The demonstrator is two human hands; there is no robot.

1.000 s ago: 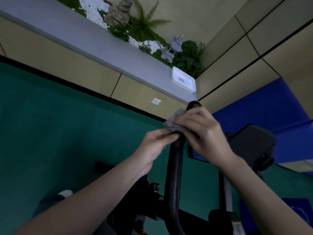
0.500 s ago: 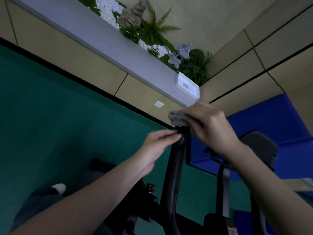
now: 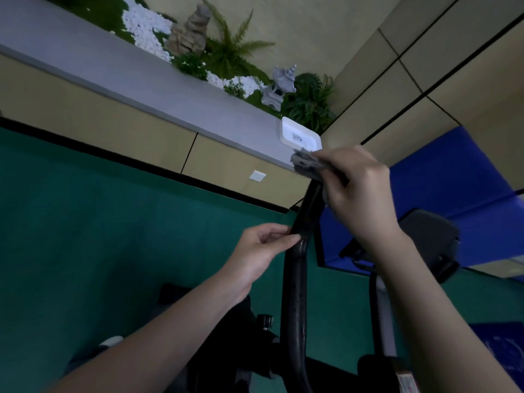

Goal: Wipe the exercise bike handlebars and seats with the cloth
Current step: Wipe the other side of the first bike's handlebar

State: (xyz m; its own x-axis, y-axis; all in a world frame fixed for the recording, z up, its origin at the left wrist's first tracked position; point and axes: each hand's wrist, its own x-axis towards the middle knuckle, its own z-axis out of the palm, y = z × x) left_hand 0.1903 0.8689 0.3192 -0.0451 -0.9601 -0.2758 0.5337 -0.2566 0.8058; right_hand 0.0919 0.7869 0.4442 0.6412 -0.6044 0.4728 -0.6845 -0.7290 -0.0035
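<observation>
Right hand (image 3: 360, 194) gripping cloth (image 3: 307, 165), seemingly atop handlebar (image 3: 297, 268)

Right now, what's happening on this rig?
A person is wiping an exercise bike's black handlebar. The right hand presses a bunched grey cloth over the bar's upper tip, while the left hand pinches the bar lower down, steadying it. The bike's console sits to the right of the bar, untouched. No seat is clearly in view, so only handlebar wiping is visible.

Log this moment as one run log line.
right hand: grey cloth on handlebar tip | left hand: pinching bar | seat: not visible
</observation>
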